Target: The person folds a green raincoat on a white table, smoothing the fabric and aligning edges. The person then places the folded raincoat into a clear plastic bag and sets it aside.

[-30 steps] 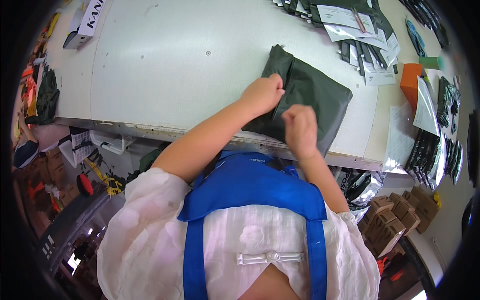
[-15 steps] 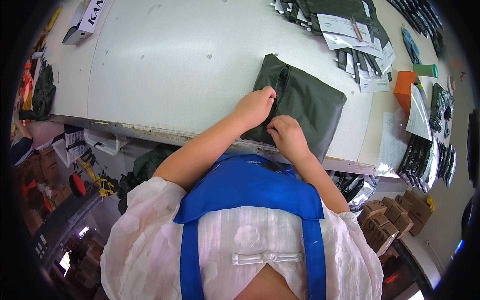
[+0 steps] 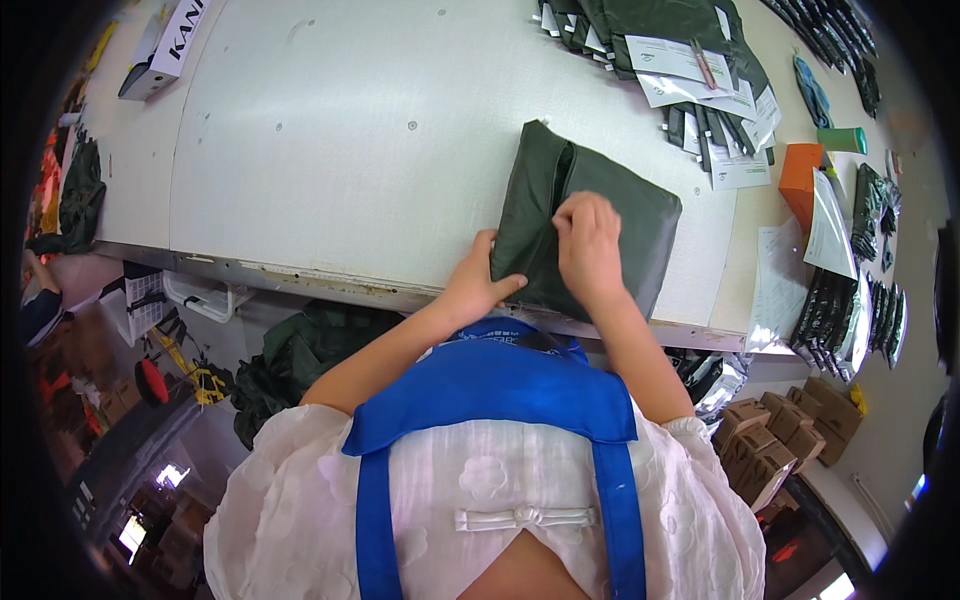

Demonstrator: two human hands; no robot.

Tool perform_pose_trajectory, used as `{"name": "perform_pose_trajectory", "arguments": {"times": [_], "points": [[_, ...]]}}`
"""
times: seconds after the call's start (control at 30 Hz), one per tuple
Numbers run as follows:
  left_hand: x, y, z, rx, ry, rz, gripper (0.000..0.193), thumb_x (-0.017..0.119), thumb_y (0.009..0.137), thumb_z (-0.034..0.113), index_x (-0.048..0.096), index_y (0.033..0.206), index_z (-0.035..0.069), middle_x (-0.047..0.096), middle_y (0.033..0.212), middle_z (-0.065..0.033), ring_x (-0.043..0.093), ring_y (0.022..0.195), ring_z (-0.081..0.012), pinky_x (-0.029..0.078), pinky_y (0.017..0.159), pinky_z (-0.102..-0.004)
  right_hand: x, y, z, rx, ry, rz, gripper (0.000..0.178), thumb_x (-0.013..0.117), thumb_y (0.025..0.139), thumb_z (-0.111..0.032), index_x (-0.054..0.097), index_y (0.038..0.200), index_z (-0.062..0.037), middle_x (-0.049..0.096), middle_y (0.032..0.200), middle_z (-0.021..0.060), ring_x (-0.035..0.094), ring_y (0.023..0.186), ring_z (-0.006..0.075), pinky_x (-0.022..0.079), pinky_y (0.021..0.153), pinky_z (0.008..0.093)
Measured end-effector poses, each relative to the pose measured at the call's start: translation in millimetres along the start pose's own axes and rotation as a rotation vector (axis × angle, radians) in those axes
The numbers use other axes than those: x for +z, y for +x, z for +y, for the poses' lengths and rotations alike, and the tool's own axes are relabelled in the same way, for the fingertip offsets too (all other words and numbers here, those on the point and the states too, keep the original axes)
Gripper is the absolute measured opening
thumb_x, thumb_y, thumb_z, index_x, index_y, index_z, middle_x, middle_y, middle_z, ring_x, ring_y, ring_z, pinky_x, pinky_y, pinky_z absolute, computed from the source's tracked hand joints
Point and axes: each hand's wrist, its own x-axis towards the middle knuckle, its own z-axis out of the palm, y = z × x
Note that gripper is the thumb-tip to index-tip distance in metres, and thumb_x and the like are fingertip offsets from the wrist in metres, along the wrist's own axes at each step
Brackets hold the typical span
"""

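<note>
A dark green fabric pouch (image 3: 632,225), flat and roughly square, lies at the table's near edge with a long slit-like opening running down its left part. My left hand (image 3: 474,284) grips its lower left corner, thumb on top and fingers along the side. On the opening's edge, my right hand (image 3: 590,240) is closed in a pinch; its fingertips are partly hidden, and I cannot make out whether a zip pull is between them.
Similar green pouches (image 3: 650,15) with white papers (image 3: 670,57) are piled at the far right, a slim pinkish tool (image 3: 704,64) on top. An orange box (image 3: 800,178) and green roll (image 3: 842,140) stand further right. A white box (image 3: 178,45) is at far left.
My left hand has moved from the opening down to the pouch's lower left corner. My right hand has moved up along the opening, which gapes more at its upper part.
</note>
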Motion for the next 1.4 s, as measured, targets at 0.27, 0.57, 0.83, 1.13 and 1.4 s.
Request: {"name": "perform_pose_trajectory", "arguments": {"times": [0.27,0.57,0.83,1.13,1.4], "points": [[-4,3,-16,0.038,0.096,0.087,0.069,0.069,0.081,0.013,0.027,0.133,-0.002,0.053,0.118,-0.0259,0.063,0.093,-0.0315,0.051,0.079,-0.0367,33,55,32,0.228,-0.094,-0.099,0.007,0.060,0.085,-0.011,0.056,0.089,-0.0083,0.059,0.093,0.0071,0.054,0.097,0.0274,0.036,0.086,0.0427],[-6,-3,-25,-0.028,-0.254,-0.104,0.081,0.072,0.076,0.006,0.025,0.141,-0.004,0.047,0.131,-0.0187,0.045,0.123,-0.0256,0.036,0.104,-0.0336,28,59,31,0.262,-0.090,-0.145,0.020,0.064,0.083,-0.018,0.057,0.098,-0.0079,0.058,0.100,0.0105,0.054,0.097,0.0316,0.042,0.082,0.0481],[18,-16,74,0.400,0.150,-0.294,0.085,0.070,0.071,0.004,0.027,0.144,-0.001,0.043,0.139,-0.0196,0.043,0.128,-0.0271,0.034,0.107,-0.0345,-98,-42,-47,0.750,0.464,0.103,0.070,0.064,0.088,-0.031,0.030,0.141,-0.0005,0.042,0.131,0.0235,0.044,0.121,0.0347,0.036,0.103,0.0426],[182,-36,132,1.238,0.818,-1.006,0.092,0.073,0.074,0.032,0.023,0.148,0.012,0.016,0.155,-0.0189,0.027,0.136,-0.0460,0.033,0.102,-0.0515,-236,-180,-30,1.116,1.063,1.005,0.035,0.059,0.089,-0.012,0.050,0.121,-0.0021,0.061,0.113,0.0084,0.062,0.097,0.0207,0.053,0.082,0.0336],[243,32,125,0.870,0.591,-0.907,0.073,0.069,0.081,0.017,0.032,0.144,0.011,0.022,0.152,-0.0165,0.034,0.133,-0.0333,0.037,0.104,-0.0389,-429,-232,98,0.584,0.983,1.392,0.029,0.055,0.090,-0.016,0.058,0.114,-0.0010,0.063,0.111,0.0122,0.061,0.099,0.0245,0.051,0.089,0.0393]]}}
